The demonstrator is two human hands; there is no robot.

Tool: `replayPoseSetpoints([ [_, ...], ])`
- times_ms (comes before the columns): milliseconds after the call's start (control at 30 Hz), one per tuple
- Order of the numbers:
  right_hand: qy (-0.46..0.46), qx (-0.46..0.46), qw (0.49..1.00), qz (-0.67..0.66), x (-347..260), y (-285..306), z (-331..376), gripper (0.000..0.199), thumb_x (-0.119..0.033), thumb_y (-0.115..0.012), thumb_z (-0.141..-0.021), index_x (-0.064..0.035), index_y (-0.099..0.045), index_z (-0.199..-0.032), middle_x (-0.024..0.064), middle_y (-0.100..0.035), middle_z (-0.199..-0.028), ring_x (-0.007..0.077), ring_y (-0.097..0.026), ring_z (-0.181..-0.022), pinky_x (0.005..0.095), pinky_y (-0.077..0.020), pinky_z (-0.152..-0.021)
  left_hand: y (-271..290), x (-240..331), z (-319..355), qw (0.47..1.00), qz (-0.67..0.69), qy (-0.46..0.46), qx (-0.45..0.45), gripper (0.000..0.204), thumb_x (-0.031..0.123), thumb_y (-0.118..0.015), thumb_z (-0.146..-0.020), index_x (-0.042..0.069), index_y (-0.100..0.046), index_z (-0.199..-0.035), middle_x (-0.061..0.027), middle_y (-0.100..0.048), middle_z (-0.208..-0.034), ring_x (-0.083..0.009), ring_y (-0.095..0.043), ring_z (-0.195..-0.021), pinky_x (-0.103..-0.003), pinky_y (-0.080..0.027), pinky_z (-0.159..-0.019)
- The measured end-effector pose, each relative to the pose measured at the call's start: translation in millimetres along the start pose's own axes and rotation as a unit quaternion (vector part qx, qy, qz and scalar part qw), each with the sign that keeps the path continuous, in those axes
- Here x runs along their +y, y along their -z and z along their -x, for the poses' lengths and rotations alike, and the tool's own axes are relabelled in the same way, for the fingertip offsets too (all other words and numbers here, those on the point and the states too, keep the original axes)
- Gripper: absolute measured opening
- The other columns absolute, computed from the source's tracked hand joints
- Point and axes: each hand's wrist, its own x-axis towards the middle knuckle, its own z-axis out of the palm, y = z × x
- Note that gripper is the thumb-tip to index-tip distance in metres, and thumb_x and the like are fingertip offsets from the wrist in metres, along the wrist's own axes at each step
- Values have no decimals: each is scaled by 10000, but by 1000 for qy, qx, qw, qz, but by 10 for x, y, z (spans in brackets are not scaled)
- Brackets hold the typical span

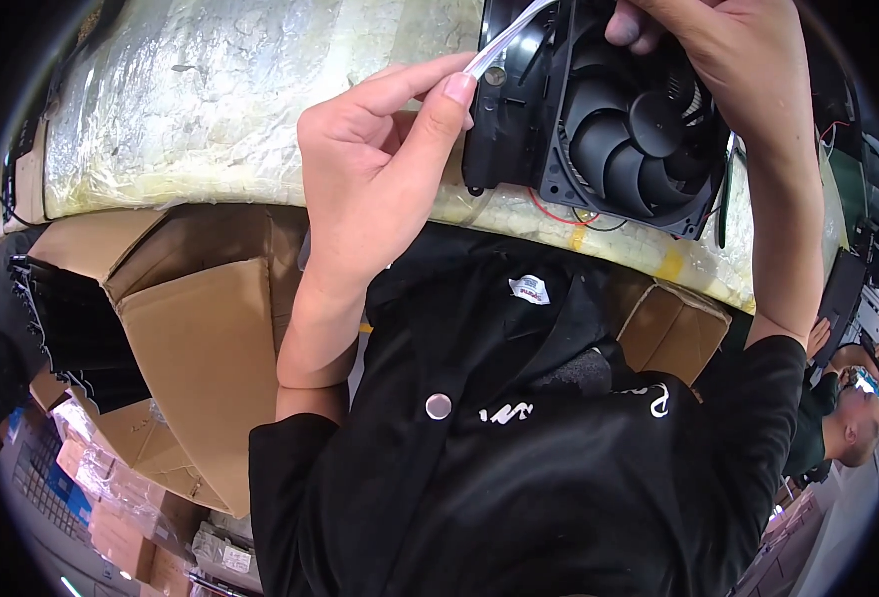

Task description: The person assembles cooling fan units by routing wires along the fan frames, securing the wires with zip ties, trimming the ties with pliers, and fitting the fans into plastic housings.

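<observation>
In the head view, the left hand (375, 164) at eleven o'clock has its grip pinched, thumb against fingers, on a thin, glossy white strip (507, 40) running toward one o'clock. The right hand (723, 45), between one and two o'clock, is over a square-framed black plastic fan (656, 124); its grip is partly cut off, so I cannot tell its state. The fan sits beside a glossy black panel (504, 134) on the film-wrapped yellowish table (181, 109). The work looks partway: fan and panel are together, the strip not yet laid down.
</observation>
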Motion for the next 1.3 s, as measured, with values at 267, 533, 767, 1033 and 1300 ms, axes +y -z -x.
replayPoseSetpoints([
  [267, 7, -46, 999, 10, -22, -19, -5, 162, -91, -720, -874, 67, -701, -898, 77, -684, -702, 66, -627, -526, 161, -468, -455, 14, 7, 6, 1000, -1, 3, -9, 193, 78, -667, -917, -5, -713, -1085, -20, -630, -763, -14, -498, -594, -160, -362, -505],
  [533, -10, -56, 998, 14, 67, -45, -26, 160, -81, -719, -873, 76, -698, -894, 77, -685, -703, 57, -620, -530, 158, -470, -468, 14, -24, -28, 998, -10, -44, -33, 225, 83, -641, -934, -26, -686, -1126, -41, -642, -756, -22, -435, -466, -166, -299, -417],
  [767, 20, -97, 994, 38, -145, -10, 90, 124, -23, -725, -842, 61, -716, -932, 80, -687, -740, 72, -611, -561, 188, -464, -501, 60, 312, 117, 995, -28, 75, -53, 221, 73, -629, -935, -35, -685, -1119, -57, -673, -755, -48, -576, -594, -179, -439, -518],
  [1033, 245, -197, 949, 32, -24, -231, -16, 121, -55, -684, -807, 38, -714, -878, 186, -674, -784, 306, -658, -708, 356, -516, -645, 62, 238, 274, 984, 37, 154, -78, 234, 67, -539, -966, -79, -661, -1102, -96, -695, -750, -122, -667, -658, -225, -535, -601],
  [1300, 108, -299, 900, 298, -619, -139, -8, 122, -25, -603, -818, 60, -682, -781, 229, -648, -709, 371, -660, -712, 399, -524, -647, 3, 229, 213, 952, -281, -43, -110, 176, 51, -672, -878, -24, -629, -1031, 43, -497, -580, -19, -451, -493, -195, -330, -466],
])
